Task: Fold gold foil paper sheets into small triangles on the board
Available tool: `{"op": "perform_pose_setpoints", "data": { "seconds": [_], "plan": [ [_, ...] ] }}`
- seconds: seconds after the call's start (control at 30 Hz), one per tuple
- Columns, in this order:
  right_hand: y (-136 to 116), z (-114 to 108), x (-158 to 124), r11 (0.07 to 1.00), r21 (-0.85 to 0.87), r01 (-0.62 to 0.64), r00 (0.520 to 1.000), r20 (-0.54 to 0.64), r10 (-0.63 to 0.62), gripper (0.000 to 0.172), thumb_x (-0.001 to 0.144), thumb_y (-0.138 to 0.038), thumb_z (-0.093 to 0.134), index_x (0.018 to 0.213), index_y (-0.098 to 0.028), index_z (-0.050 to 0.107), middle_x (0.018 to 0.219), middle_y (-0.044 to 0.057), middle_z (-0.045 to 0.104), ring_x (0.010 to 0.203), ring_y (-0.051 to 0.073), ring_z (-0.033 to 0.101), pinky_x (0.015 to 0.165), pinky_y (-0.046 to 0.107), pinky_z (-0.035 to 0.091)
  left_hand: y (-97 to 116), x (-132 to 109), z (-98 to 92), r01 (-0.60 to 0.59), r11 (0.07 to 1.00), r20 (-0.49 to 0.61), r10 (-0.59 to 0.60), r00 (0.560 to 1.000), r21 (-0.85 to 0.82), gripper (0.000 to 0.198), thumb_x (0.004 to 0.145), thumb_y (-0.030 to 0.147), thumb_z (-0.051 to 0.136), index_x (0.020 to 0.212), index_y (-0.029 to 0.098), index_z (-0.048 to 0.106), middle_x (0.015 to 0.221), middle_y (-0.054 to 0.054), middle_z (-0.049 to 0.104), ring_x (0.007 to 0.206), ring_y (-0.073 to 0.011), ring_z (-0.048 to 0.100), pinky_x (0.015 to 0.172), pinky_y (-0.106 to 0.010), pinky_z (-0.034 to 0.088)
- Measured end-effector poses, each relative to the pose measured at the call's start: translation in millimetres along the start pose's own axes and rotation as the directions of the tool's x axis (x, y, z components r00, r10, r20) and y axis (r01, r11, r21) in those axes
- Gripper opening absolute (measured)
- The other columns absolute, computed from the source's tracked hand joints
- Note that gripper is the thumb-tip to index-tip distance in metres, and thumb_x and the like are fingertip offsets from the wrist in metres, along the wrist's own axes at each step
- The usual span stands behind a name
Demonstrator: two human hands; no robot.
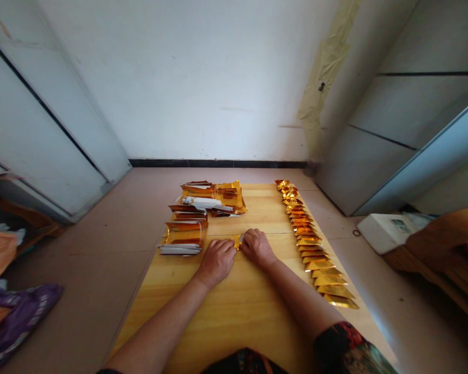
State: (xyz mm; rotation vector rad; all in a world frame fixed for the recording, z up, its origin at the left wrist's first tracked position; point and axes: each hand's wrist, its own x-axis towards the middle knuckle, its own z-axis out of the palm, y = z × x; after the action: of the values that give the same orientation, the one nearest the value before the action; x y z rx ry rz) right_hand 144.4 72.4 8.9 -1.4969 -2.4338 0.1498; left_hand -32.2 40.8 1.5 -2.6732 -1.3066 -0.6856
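**A:** ok what's going on here, what are the hands doing?

**B:** Closest in there's a patterned sleeve (345, 345) at the bottom edge, then both forearms reaching across a wooden table (226, 322). The left hand (216, 262) and right hand (258, 248) are both curled closed, knuckles up, and they look like they're pinching a small gold foil piece (237, 240) between them, around the middle of the table

**A:** how much looks done so far?

**B:** A fair bit, I'd say. A long row of folded gold pieces (308, 239) runs along the right side of the table, neatly overlapped. On the left there's a near stack of gold foil sheets (184, 234) and a far stack of gold foil sheets (214, 197), with white paper (200, 202) mixed in, so plenty looks unfolded yet

**A:** anything you can't make out?

**B:** Yeah, the fingers hide most of that piece, so I can't tell its shape, and I can't count the sheets in those messy stacks. Behind it all is just a white wall (218, 78)
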Motion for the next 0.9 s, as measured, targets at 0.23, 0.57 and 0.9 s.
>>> {"op": "perform_pose_setpoints", "data": {
  "seconds": [0.23, 0.57, 0.9],
  "plan": [
    [0.1, 0.0, 1.1, 0.999, 0.032, 0.004, 1.000, -0.011, -0.004, 0.012, 0.085, -0.026, 0.056, 0.078, -0.017, 0.061, 0.089, 0.006, 0.059, 0.084, 0.018, 0.048, 0.070, 0.029, 0.032, 0.9, -0.2, -2.4, -0.010, 1.000, 0.021, 0.011, 1.000, -0.015, 0.023, 0.084, 0.013, 0.046, 0.099, 0.021, 0.062, 0.107, -0.008, 0.066, 0.102, -0.0210, 0.058, 0.086, -0.038, 0.042],
    [1.5, 0.9, 1.0, 0.995, 0.096, -0.028, 0.999, -0.029, 0.031, 0.009, 0.081, -0.022, 0.059, 0.074, -0.018, 0.059, 0.084, 0.004, 0.058, 0.082, 0.017, 0.048, 0.069, 0.027, 0.030, 1.2, -0.9, -1.8, -0.013, 1.000, 0.029, 0.013, 0.999, 0.006, 0.027, 0.083, 0.014, 0.048, 0.104, 0.023, 0.063, 0.108, -0.007, 0.065, 0.102, -0.0207, 0.056, 0.085, -0.037, 0.041],
    [10.5, 10.7, 4.5, 0.960, 0.278, -0.031, 0.988, -0.139, 0.072, 0.014, 0.075, -0.010, 0.057, 0.063, -0.017, 0.054, 0.074, 0.002, 0.053, 0.075, 0.014, 0.047, 0.069, 0.024, 0.034, 4.9, 1.5, -3.7, -0.007, 1.000, -0.002, 0.007, 1.000, 0.019, 0.024, 0.084, 0.014, 0.046, 0.099, 0.022, 0.064, 0.105, -0.007, 0.066, 0.099, -0.0200, 0.058, 0.082, -0.036, 0.041]
  ]
}}
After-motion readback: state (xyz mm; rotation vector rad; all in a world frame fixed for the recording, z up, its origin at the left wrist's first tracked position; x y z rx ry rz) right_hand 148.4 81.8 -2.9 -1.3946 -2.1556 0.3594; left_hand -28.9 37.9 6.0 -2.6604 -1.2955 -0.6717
